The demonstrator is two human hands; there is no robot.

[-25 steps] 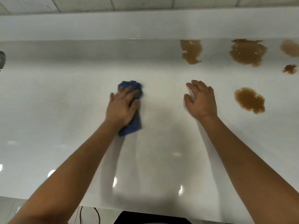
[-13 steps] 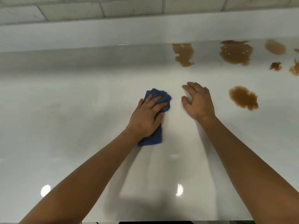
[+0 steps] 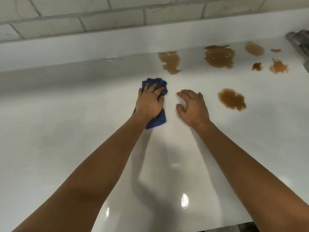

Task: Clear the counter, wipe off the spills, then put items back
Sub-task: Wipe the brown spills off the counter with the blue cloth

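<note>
My left hand (image 3: 149, 102) presses flat on a folded blue cloth (image 3: 157, 122) lying on the glossy white counter (image 3: 66, 131). Just to its right, my right hand (image 3: 193, 107) rests on the bare counter with fingers loosely bent, holding nothing. Several brown spills lie to the right: one puddle (image 3: 231, 99) close to my right hand, one (image 3: 170, 61) beyond the cloth near the back edge, a big one (image 3: 219, 56) further right, and smaller blots (image 3: 278, 66) toward the far right.
A white raised ledge (image 3: 100, 46) and grey tiled wall (image 3: 100, 19) run along the back. A blurred grey object (image 3: 301, 41) sits at the far right edge. The counter's front edge (image 3: 217, 223) is at the bottom.
My left hand has slid the blue cloth to the right, up close to my right hand. The view has shifted right, showing more spills and the grey object.
</note>
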